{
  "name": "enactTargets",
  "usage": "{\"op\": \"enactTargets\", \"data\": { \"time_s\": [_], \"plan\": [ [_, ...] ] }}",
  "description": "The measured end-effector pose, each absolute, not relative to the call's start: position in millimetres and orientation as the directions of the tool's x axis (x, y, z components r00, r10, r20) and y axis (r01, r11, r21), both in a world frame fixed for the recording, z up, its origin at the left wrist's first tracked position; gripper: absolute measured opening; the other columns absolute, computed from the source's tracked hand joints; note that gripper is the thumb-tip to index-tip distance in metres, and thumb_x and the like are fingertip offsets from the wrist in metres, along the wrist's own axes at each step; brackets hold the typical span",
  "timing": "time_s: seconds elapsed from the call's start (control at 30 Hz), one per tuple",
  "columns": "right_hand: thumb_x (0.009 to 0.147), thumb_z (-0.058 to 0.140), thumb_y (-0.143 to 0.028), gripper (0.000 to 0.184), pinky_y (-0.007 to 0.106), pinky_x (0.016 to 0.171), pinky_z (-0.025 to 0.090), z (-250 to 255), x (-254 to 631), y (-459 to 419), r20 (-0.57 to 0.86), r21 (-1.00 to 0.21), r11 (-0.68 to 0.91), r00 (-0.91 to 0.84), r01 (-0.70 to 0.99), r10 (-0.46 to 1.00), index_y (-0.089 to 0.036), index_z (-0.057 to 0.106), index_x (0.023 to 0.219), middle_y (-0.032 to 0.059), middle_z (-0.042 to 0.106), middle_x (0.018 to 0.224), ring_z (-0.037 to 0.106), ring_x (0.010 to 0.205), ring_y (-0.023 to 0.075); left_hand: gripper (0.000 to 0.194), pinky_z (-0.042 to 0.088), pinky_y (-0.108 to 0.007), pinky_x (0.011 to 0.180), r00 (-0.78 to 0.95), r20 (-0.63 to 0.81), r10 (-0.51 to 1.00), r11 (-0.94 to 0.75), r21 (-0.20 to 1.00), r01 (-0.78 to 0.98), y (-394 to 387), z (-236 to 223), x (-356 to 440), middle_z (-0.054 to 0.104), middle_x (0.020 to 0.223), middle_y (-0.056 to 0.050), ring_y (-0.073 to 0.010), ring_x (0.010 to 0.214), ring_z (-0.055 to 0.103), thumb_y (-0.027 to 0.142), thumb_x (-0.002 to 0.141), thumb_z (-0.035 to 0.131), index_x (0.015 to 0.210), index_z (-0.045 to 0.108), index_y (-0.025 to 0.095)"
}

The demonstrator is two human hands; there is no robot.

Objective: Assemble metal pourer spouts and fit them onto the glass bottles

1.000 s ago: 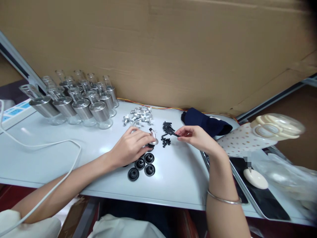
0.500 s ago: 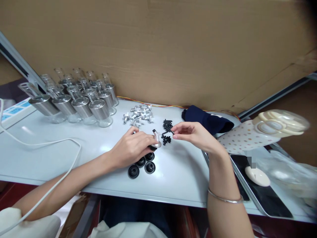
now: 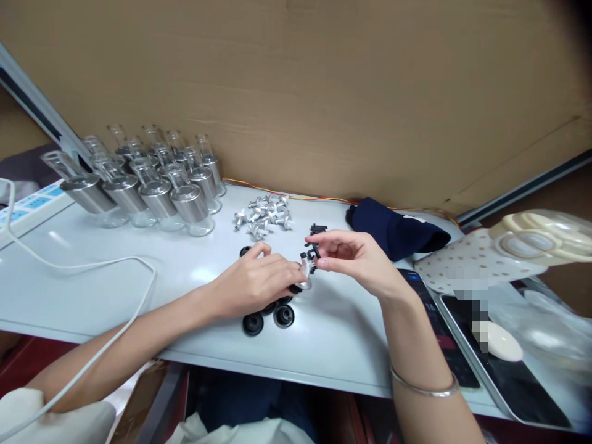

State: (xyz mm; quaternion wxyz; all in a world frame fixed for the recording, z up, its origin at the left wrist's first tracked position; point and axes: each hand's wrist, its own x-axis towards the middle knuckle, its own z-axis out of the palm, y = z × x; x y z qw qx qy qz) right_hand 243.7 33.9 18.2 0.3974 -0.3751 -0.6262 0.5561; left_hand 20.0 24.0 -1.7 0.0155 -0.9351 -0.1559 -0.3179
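My left hand (image 3: pixel 259 280) is closed on a silver spout with a black base (image 3: pixel 305 275), which stands upright at its fingertips. Between the thumb and index finger of my right hand (image 3: pixel 358 259) is a small black stick-like piece (image 3: pixel 316 250), close beside the spout's top; whether they touch I cannot tell. Several round black stoppers (image 3: pixel 283 316) lie under and in front of my left hand, partly covered by it. Behind my hands is a pile of silver spouts (image 3: pixel 263 216). Small black pieces (image 3: pixel 318 228) lie beyond my right fingertips, partly hidden.
Several glass bottles with steel sleeves (image 3: pixel 189 206) stand at the back left. A white cable (image 3: pixel 106 264) crosses the left side. On the right are a navy cloth item (image 3: pixel 398 228), a dotted bottle (image 3: pixel 457 259), phone-like devices (image 3: pixel 518 376) and a white oval object (image 3: pixel 504 341).
My right hand has brought the black piece left from the small black parts to the spout. My left hand still holds the spout. The view has shifted slightly.
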Motion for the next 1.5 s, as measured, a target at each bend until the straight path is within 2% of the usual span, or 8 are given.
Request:
{"op": "enactTargets", "data": {
  "time_s": [0.13,0.5,0.67,0.87,1.0,1.07,1.2,1.5],
  "plan": [
    [0.064,0.084,-0.021,0.028,0.022,0.055,0.047,18,242,35,0.07,-0.997,0.081,-0.43,0.007,0.9,-0.019,0.075,0.091,-0.0015,0.063,0.065,0.056,0.058,0.0096,0.011,0.034,-0.031,0.076,0.751,0.616,0.24,-0.957,0.021,0.289,24,-3,21,0.073,0.097,-0.006,-0.0158,0.086,0.067,0.012,0.096,0.045,0.107,0.05,0.014],
    [0.065,0.084,-0.028,0.028,0.022,0.053,0.045,13,240,37,0.024,-0.998,0.047,-0.451,0.039,0.892,-0.018,0.076,0.091,-0.0003,0.062,0.064,0.053,0.057,0.0099,0.011,0.037,-0.031,0.081,0.771,0.587,0.246,-0.961,0.043,0.274,29,-5,19,0.072,0.096,-0.006,-0.015,0.086,0.066,0.012,0.096,0.046,0.106,0.051,0.013],
    [0.064,0.085,-0.027,0.029,0.021,0.053,0.044,11,241,39,0.014,-1.0,0.018,-0.46,0.006,0.888,-0.018,0.076,0.09,-0.0008,0.061,0.064,0.052,0.056,0.0088,0.012,0.038,-0.032,0.084,0.767,0.575,0.285,-0.957,0.13,0.258,31,-5,18,0.073,0.099,-0.006,-0.0149,0.091,0.067,0.015,0.097,0.045,0.108,0.049,0.014],
    [0.061,0.088,-0.03,0.033,0.021,0.054,0.045,5,242,41,0.02,-0.994,-0.034,-0.495,-0.1,0.869,-0.018,0.072,0.088,-0.0025,0.06,0.066,0.053,0.056,0.0084,0.017,0.039,-0.032,0.089,0.761,0.532,0.37,-0.916,0.344,0.206,31,-5,16,0.072,0.103,-0.006,-0.0147,0.095,0.067,0.018,0.096,0.05,0.112,0.048,0.016],
    [0.079,0.074,-0.043,0.029,0.019,0.052,0.042,0,240,40,0.089,-0.974,-0.036,-0.524,-0.225,0.847,-0.019,0.07,0.095,-0.003,0.057,0.064,0.051,0.055,0.0067,0.02,0.041,-0.033,0.091,0.743,0.536,0.4,-0.884,0.439,0.159,31,-2,15,0.071,0.103,-0.008,-0.0151,0.094,0.065,0.019,0.095,0.052,0.114,0.047,0.017],
    [0.085,0.069,-0.042,0.027,0.019,0.053,0.041,0,239,39,0.102,-0.96,-0.061,-0.546,-0.272,0.832,-0.02,0.068,0.1,-0.0031,0.057,0.066,0.052,0.055,0.0066,0.02,0.042,-0.032,0.09,0.739,0.527,0.42,-0.863,0.483,0.146,32,0,14,0.07,0.104,-0.007,-0.0148,0.093,0.064,0.017,0.094,0.052,0.114,0.048,0.017],
    [0.081,0.074,-0.037,0.033,0.019,0.05,0.04,2,240,37,0.056,-0.955,-0.137,-0.615,-0.262,0.786,-0.02,0.061,0.106,-0.0031,0.061,0.067,0.054,0.054,0.0072,0.022,0.043,-0.031,0.091,0.747,0.512,0.425,-0.844,0.522,0.122,33,2,12,0.069,0.106,-0.007,-0.014,0.093,0.062,0.016,0.093,0.054,0.115,0.049,0.017],
    [0.086,0.07,-0.034,0.032,0.021,0.052,0.042,8,242,32,-0.023,-0.909,-0.31,-0.71,-0.278,0.704,-0.02,0.047,0.104,-0.0022,0.066,0.068,0.057,0.053,0.0083,0.025,0.048,-0.032,0.089,0.775,0.48,0.412,-0.803,0.593,0.059,33,6,12,0.067,0.106,-0.01,-0.0174,0.099,0.061,0.016,0.093,0.053,0.119,0.05,0.017]
  ]
}}
